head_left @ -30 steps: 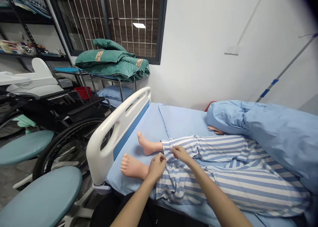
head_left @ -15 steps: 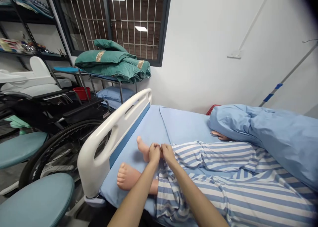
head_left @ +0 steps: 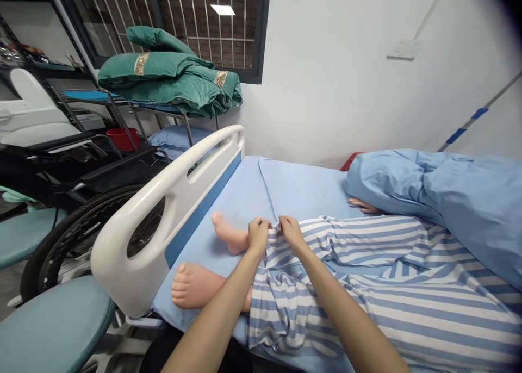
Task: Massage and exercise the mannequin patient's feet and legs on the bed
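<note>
Blue-and-white striped trousers (head_left: 367, 237) clothe the legs of a figure lying on the bed, which looks like a care manikin. My left hand (head_left: 258, 232) is closed on the cuff of the far trouser leg, just above the ankle. Close beside it, my right hand (head_left: 290, 230) pinches the same leg's fabric a little higher up. The far foot (head_left: 230, 232) and the near foot (head_left: 198, 286) are bare. My left forearm crosses in front of the near ankle and hides part of it. My fingertips are partly hidden.
A white bed end board (head_left: 163, 215) rises left of the feet. A light blue quilt (head_left: 432, 191) covers the figure's upper part, with a hand (head_left: 362, 205) showing at its edge. A wheelchair (head_left: 81, 221), a round stool (head_left: 57, 324) and green folded bedding (head_left: 175, 79) stand left.
The far trouser leg's cuff now reaches lower, towards the ankle, and striped cloth shows between my hands. My hands have moved slightly apart. The view has shifted downward and closer.
</note>
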The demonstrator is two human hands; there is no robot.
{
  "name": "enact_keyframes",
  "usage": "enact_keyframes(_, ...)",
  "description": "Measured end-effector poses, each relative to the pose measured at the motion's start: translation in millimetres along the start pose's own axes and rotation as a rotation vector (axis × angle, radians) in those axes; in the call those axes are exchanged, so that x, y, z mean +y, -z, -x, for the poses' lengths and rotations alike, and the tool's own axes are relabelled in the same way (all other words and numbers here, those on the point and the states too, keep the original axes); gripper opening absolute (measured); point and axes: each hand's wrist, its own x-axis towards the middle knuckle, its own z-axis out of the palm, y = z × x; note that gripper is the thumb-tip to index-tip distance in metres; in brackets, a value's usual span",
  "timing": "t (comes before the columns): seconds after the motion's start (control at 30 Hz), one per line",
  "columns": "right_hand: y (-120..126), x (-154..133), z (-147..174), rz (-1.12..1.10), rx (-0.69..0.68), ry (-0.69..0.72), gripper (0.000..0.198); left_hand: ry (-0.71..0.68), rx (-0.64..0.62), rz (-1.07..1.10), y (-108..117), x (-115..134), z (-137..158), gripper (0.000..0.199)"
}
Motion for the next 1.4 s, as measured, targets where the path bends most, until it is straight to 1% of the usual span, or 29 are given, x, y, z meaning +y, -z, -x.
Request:
enact_keyframes(0.07,11,5,-4,-0.002,-0.002,-0.047,0.035,-0.02,-0.04,-0.014,-10,2,-1,0.011)
enact_keyframes(0.13,22,9,-6,-0.006,0.039,-0.038,0.034,-0.025,-0.077,-0.054,-21,2,-2,0.011)
enact_keyframes(0.23,41,17,-9,0.06,0.125,-0.012,0.034,-0.035,-0.066,-0.116,-36,1,-3,0.012)
enact_keyframes(0.3,53,23,-9,0.074,0.134,-0.05,0.034,-0.068,-0.07,-0.135,-44,0,-2,0.013)
enact_keyframes(0.37,64,28,-10,0.039,0.121,-0.086,0.034,-0.111,-0.126,-0.152,-50,1,-1,0.013)
enact_keyframes(0.43,76,32,-11,0.038,0.135,-0.057,0.034,-0.151,-0.185,-0.181,-53,1,1,0.012)
enact_keyframes(0.53,94,40,-15,0.101,0.193,-0.011,0.035,-0.179,-0.226,-0.213,-58,3,2,0.011)
enact_keyframes(0.6,104,47,-19,0.08,0.187,-0.053,0.035,-0.177,-0.24,-0.2,-63,5,1,0.013)
enact_keyframes(0.63,108,51,-21,0.063,0.162,-0.076,0.035,-0.173,-0.248,-0.186,-66,6,0,0.014)
enact_keyframes(0.73,119,58,-25,0.069,0.067,-0.07,0.036,-0.163,-0.255,-0.159,-75,5,-2,0.014)
enact_keyframes(0.8,126,60,-24,0.135,0.054,-0.032,0.036,-0.153,-0.248,-0.159,-79,3,-4,0.015)
enact_keyframes(0.9,136,62,-17,0.257,0.189,0.012,0.037,-0.135,-0.258,-0.155,-85,5,-5,0.019)
enact_keyframes(0.93,138,63,-14,0.305,0.222,0.034,0.037,-0.139,-0.268,-0.151,-89,7,-5,0.019)
enact_keyframes(0.97,138,64,-11,0.348,0.227,0.055,0.036,-0.151,-0.279,-0.146,-93,10,-4,0.019)
enact_keyframes(1.03,138,63,-7,0.398,0.167,0.084,0.036,-0.185,-0.303,-0.143,-103,14,-1,0.019)
enact_keyframes(1.1,140,60,-8,0.38,0.103,0.067,0.037,-0.214,-0.326,-0.165,-111,16,3,0.018)
enact_keyframes(1.17,146,54,-13,0.366,0.089,0.054,0.038,-0.237,-0.315,-0.211,-115,13,7,0.016)
enact_keyframes(1.23,158,52,-18,0.41,0.11,0.073,0.038,-0.256,-0.281,-0.257,-115,8,9,0.017)
enact_keyframes(1.3,173,57,-23,0.444,0.145,0.072,0.037,-0.267,-0.268,-0.28,-114,3,9,0.018)
enact_keyframes(1.4,188,71,-25,0.397,0.167,0.018,0.038,-0.251,-0.294,-0.279,-112,1,7,0.017)
